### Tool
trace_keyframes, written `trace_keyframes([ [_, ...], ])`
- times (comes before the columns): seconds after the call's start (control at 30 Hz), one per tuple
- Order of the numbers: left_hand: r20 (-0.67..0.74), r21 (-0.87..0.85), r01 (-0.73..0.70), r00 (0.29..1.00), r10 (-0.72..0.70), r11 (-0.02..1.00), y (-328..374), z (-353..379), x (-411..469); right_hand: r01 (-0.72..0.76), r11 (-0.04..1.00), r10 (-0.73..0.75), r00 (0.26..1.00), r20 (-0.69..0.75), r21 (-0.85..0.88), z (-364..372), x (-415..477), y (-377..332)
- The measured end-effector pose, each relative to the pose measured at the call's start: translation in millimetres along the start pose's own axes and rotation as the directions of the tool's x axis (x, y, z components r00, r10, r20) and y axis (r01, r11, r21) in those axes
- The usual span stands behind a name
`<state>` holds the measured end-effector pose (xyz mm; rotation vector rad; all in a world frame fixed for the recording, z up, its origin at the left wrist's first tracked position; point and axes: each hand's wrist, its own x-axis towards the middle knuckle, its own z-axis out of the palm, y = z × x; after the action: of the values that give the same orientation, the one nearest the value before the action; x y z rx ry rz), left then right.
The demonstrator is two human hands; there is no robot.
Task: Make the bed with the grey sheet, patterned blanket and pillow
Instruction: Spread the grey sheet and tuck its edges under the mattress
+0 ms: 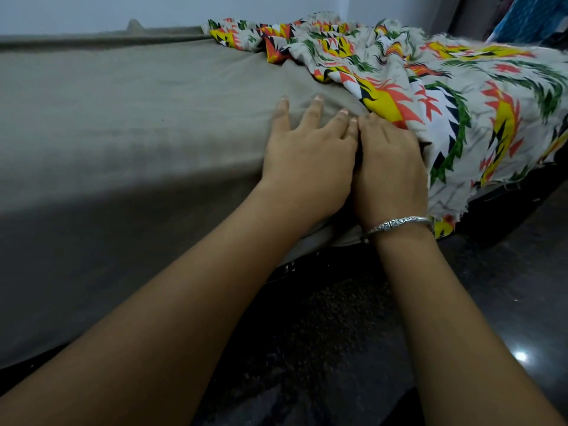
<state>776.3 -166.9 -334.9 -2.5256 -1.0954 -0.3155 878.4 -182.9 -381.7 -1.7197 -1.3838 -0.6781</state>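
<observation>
Now, both hands are down side by side near the front edge of the bed. The left hand (307, 155) is flat, fingers spread wide, pressing on the grey sheet (138, 118). The right hand (388, 161), with a silver bracelet (399, 224) on its wrist, touches it thumb side to thumb side and sits right against the edge of the blanket (461, 96). Its fingers are foreshortened and its outer side is hidden by cloth, so I cannot tell whether it grips the blanket or just rests there. The blanket lies to the right of the hands, bunched over the bed's right end. It runs from the back edge by the wall (92, 10) to the front edge, where it hangs over the dark bed frame (507, 207). The right hand is plainly nearer. Everything left of the hands is bare sheet, so the blanket looks due to be pulled leftward along the bed. No pillow in view.
</observation>
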Motion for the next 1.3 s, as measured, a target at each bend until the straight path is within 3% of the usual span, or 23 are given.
trace_keyframes([
  [0.3,0.027,-0.093,-0.076,0.997,0.078,0.993,-8,-9,3,-0.034,0.987,0.065,0.979,0.192,-0.16,-13,-1,-10],
  [0.4,-0.012,-0.146,-0.025,1.0,0.023,0.989,-17,-15,0,-0.029,0.979,0.077,0.969,0.235,-0.2,-16,2,-13],
  [0.5,0.052,-0.134,0.092,0.995,-0.085,0.987,-36,-19,-4,0.037,0.993,-0.012,0.977,0.215,-0.111,-17,2,-24],
  [0.6,0.114,-0.079,0.125,0.987,-0.116,0.989,-52,-16,-7,0.189,0.976,-0.152,0.947,0.283,-0.108,-14,-1,-34],
  [0.7,0.085,-0.027,0.072,0.994,-0.07,0.997,-49,-9,-9,0.169,0.973,-0.099,0.92,0.38,-0.157,-14,-1,-39],
  [0.87,0.151,-0.12,0.0,0.988,0.018,0.993,-47,-14,-1,0.126,0.96,-0.008,0.904,0.427,-0.249,-22,3,-45],
  [1.1,0.451,-0.268,0.02,0.886,0.107,0.963,-66,-35,21,0.164,0.948,0.055,0.758,0.65,-0.271,-47,49,-63],
  [1.2,0.481,-0.349,0.131,0.875,0.057,0.928,-87,-40,44,0.2,0.974,-0.032,0.576,0.817,-0.103,-40,94,-62],
  [1.3,0.567,-0.283,0.148,0.822,0.041,0.948,-88,-35,51,0.243,0.97,-0.096,0.359,0.928,0.007,-28,106,-49],
])
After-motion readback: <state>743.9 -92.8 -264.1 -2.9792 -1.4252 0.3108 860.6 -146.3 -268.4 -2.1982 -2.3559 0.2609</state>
